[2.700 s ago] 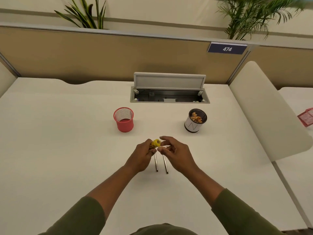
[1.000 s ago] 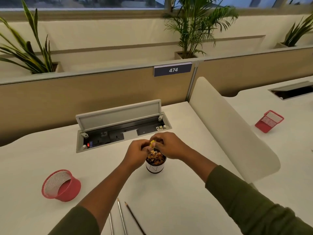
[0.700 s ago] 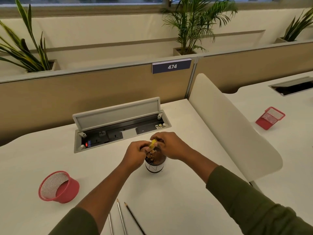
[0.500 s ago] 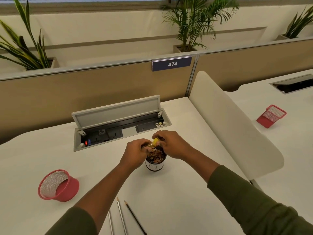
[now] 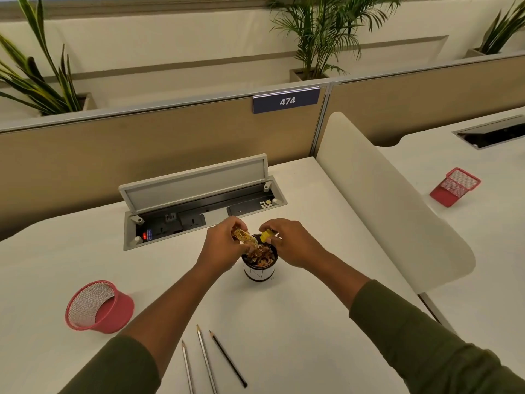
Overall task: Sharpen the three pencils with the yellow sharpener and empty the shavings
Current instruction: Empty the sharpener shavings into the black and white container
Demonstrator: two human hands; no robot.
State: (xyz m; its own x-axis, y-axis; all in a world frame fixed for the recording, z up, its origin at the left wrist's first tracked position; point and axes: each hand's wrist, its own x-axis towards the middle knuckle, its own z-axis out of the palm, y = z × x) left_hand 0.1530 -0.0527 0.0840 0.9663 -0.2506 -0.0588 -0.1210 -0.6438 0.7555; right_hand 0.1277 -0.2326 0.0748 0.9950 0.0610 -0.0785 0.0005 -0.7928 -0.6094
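Here, just above the middle of the frame, your left hand (image 5: 220, 247) pinches the clear shavings barrel (image 5: 245, 238), tilted mouth-down over the small white cup (image 5: 260, 273), while your right hand (image 5: 289, 243) grips the yellow sharpener cap (image 5: 266, 236) just beside it, the two parts apart. The cup is already heaped with shavings (image 5: 260, 256) almost to its rim.

The barrel looks like thin, light plastic, likely smooth and a little slippery, so keep your hold on its sides near the closed end and leave the mouth free. Tap gently rather than shake: the curls are feather-light and could scatter onto the counter (image 5: 298, 322), and the cup seems light enough to tip if knocked. Take the cap by its flat outer faces, away from the blade.

The three pencils (image 5: 205, 361) lie side by side at lower centre, all showing points, so sharpening appears done. A red mesh cup (image 5: 99, 307) lies tipped at lower left.
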